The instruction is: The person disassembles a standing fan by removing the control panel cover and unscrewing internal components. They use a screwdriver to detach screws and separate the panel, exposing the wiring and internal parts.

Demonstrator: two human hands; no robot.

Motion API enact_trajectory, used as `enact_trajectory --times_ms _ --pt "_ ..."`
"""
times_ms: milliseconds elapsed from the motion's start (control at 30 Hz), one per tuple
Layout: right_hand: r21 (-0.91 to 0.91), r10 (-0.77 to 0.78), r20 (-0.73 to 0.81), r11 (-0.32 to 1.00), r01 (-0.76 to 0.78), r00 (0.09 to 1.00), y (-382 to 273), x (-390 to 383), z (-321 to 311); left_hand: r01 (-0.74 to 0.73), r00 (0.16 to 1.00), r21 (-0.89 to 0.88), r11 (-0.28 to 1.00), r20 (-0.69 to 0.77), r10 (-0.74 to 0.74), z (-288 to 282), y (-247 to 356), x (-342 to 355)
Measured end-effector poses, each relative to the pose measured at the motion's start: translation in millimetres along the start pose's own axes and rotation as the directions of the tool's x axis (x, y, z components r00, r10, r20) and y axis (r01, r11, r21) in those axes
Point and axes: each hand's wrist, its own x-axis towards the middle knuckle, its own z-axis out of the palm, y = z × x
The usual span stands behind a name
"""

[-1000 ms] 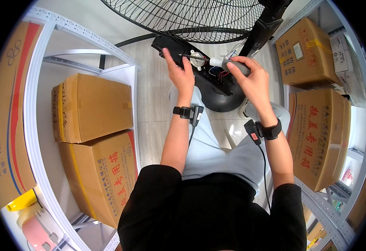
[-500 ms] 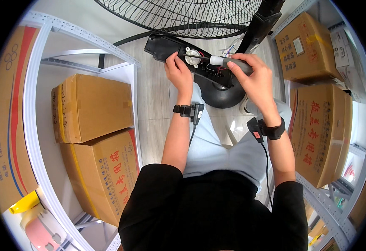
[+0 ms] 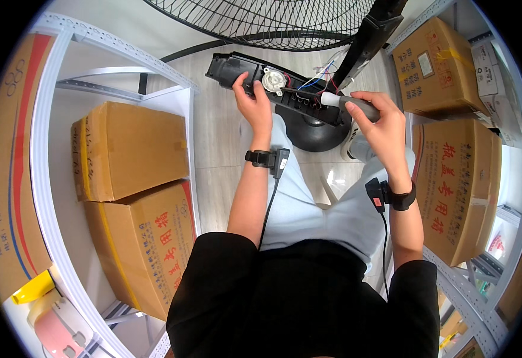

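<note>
My left hand (image 3: 252,104) grips the lower edge of a long black housing (image 3: 228,67), fingers beside a round white plastic part (image 3: 273,80) mounted in it. Red, blue and white wires (image 3: 323,79) run from the housing toward the black pole (image 3: 368,45). My right hand (image 3: 380,122) is closed on a screwdriver with a grey-and-white handle (image 3: 359,108), held at the housing's right part among the wires; I cannot make out where its tip sits. The round black fan base (image 3: 312,138) is underneath, between my legs.
A large wire fan guard (image 3: 261,21) spans the top of the view. Metal shelving with cardboard boxes (image 3: 133,146) stands on my left, and more shelving with boxes (image 3: 446,197) on my right. A yellow object and a pink item (image 3: 55,331) sit at the lower left.
The screwdriver has moved right and down, away from the white part toward the wires. My left fingers have come onto the housing, which now shows more of its left end.
</note>
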Motion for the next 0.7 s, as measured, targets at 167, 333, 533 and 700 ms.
enact_trajectory --times_ms 167,333,533,700 --pt "-0.082 -0.068 0.015 0.994 0.069 0.998 2 -2 3 0.121 0.987 -0.287 0.950 0.137 -0.085 0 1 -7" --pt "-0.126 -0.073 0.035 0.989 0.077 0.997 4 1 9 0.169 0.975 -0.289 0.942 0.191 -0.117 -4 -4 -9" --pt "-0.142 -0.077 0.039 0.987 0.081 0.996 8 4 16 0.179 0.971 -0.332 0.926 0.209 -0.113 -4 1 -9" --pt "-0.139 -0.070 0.046 0.987 0.076 0.996 6 5 15 0.162 0.974 -0.322 0.933 0.203 -0.100 -4 -6 -8"
